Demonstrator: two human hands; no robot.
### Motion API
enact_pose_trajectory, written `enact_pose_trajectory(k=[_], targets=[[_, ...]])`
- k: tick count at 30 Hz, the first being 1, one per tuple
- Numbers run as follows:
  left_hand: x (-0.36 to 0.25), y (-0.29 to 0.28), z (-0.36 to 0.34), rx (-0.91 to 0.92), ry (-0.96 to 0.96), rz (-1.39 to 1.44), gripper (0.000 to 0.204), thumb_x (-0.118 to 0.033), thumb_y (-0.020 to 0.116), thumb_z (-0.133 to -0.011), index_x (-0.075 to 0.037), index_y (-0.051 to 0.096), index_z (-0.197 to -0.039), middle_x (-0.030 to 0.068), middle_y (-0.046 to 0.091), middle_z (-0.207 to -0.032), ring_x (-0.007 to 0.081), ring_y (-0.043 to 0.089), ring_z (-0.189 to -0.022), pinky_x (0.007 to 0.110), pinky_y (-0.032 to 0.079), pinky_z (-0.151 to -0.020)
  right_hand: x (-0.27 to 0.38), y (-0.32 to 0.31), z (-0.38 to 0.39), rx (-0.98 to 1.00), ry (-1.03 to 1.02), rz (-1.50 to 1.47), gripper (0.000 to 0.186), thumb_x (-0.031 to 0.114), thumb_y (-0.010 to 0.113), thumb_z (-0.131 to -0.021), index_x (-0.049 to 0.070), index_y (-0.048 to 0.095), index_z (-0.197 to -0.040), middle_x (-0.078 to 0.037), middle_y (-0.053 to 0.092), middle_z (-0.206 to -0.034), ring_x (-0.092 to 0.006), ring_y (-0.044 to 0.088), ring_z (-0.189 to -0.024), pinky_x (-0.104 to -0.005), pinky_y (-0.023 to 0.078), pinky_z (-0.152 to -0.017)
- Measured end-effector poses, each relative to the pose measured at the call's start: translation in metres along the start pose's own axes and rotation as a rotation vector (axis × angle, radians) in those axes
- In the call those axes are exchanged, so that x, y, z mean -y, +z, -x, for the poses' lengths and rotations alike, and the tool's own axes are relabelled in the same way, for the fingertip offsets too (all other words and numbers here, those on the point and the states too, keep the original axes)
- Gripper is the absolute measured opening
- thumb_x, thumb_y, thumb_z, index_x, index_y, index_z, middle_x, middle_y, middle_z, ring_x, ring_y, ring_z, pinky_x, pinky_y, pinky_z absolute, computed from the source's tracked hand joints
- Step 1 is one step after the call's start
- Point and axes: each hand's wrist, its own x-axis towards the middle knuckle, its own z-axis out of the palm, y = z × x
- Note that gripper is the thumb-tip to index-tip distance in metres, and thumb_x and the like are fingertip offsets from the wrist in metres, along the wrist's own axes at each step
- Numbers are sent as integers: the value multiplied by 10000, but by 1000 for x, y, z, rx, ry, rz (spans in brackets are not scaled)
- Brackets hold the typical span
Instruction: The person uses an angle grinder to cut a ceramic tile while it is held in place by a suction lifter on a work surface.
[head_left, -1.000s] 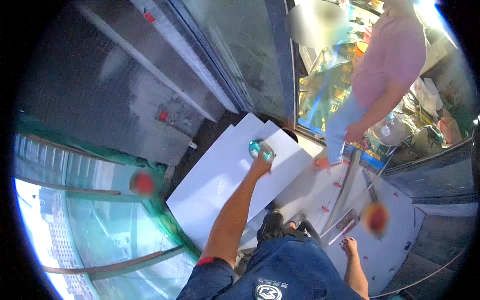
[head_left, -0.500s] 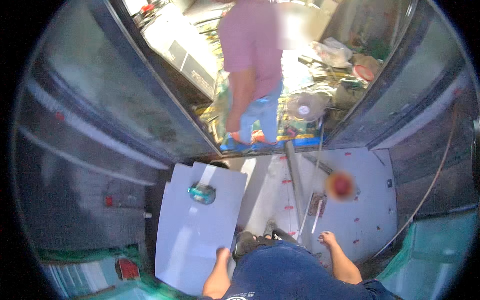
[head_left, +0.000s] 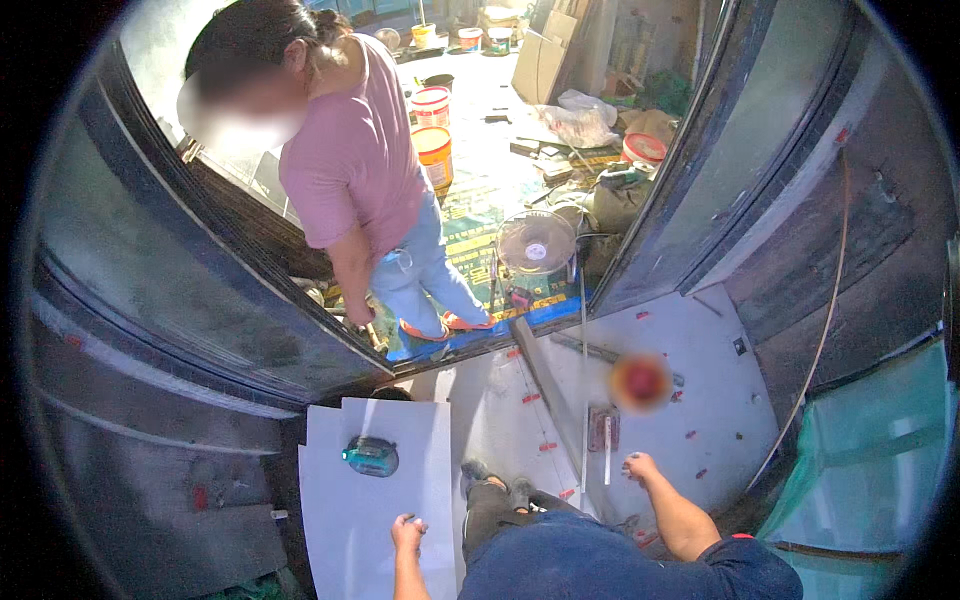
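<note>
- Your left hand is over the near part of the white slab stack; fingers curled, can't tell if they touch it or grip something small.
- Your right hand is above the pale floor, near the white strip; fingers bent, can't tell if they're closed on anything.
- Teal tool sits on the stack's far half, clear of both hands.
- Step, my read: between moves, tool parked.
- Taking the tool up would call for a forward reach with your left, then a firm grip.
- Watch the long grey bar and red clips underfoot.
</note>
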Motion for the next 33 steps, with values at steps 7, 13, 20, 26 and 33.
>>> enact_pose_trajectory(k=[7,13,20,26,33], targets=[[-6,59,-23,170,-103,-223,276,-19,612,-833,20,622,-1106,132,660,-784,202,679,-673,317,497,-523,76,15,-4,14,-64,-259,194,116,655,-791,26,689,-961,-96,693,-859,-180,649,-647,-318,531,-567],[10,31,-58,256,-279,-328,295,-69,567,-867,56,612,-1130,156,664,-952,264,705,-725,355,540,-545,105,13,-3,7,-178,227,186,109,648,-815,45,662,-990,-81,687,-857,-179,667,-675,-320,512,-531],[-59,17,-113,308,-231,-211,297,-150,557,-909,42,624,-1126,164,670,-1007,263,704,-704,352,550,-595,138,29,-45,32,-8,-182,199,127,578,-872,28,625,-1038,-106,691,-930,-221,701,-747,-297,507,-559],[-126,46,-121,329,-140,-76,310,-171,541,-928,42,618,-1139,163,657,-1052,249,701,-701,347,559,-633,168,49,-56,94,-1,-225,221,142,592,-858,40,619,-1051,-79,671,-914,-182,655,-712,-301,510,-587],[-88,37,-144,207,-164,24,301,-109,492,-889,19,641,-1117,123,650,-903,215,651,-634,337,521,-556,186,47,-53,54,-162,80,212,130,612,-843,51,650,-1036,-80,680,-902,-184,665,-733,-296,520,-618]])
